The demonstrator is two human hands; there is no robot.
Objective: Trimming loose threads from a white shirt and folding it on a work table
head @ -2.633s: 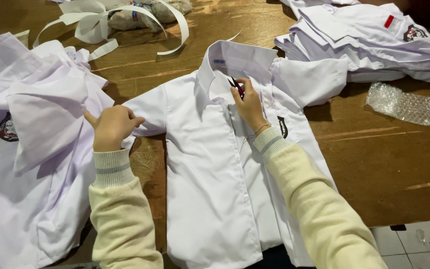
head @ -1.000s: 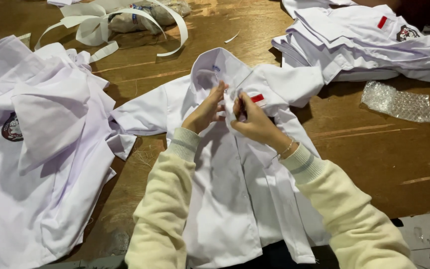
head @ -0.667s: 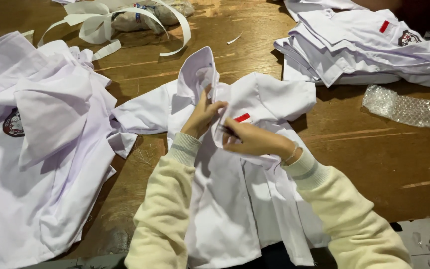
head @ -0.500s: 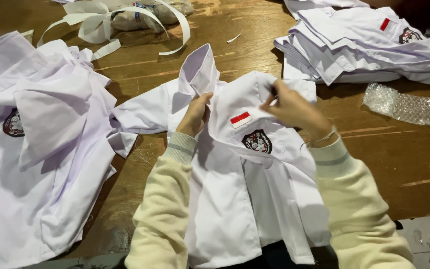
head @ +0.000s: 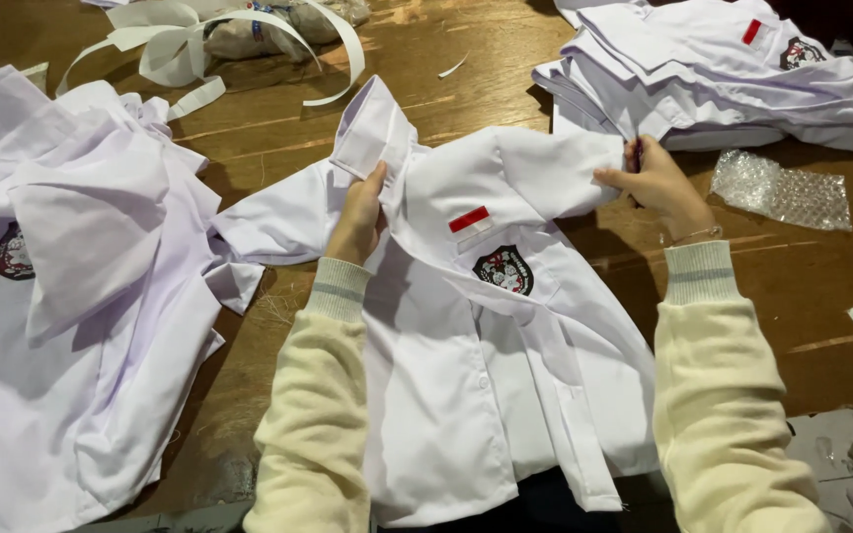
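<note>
The white shirt lies flat on the wooden tabletop directly below both hands, its lower placket buttoned and its front panel with the red stripe and dark crest turned outward; judged from this, the laying-out is done and the folding of sleeves and body is hardly begun. The left hand has its fingers closed on the cloth just under the upturned collar, pinching a fold. The right hand has its fingers closed on the edge of the short sleeve, drawn out sideways and taut. The fabric is thin, smooth woven cotton-like cloth, creasing softly; cuffs on the person's cream sleeves are ribbed knit. Left of the left fingers lies a loose heap of shirts, unfolded and rumpled. Beyond the right fingers sits a flat stack of folded shirts, with a crinkled clear plastic wrap beside it. Farthest, beyond the left fingers, curl white paper strips.
</note>
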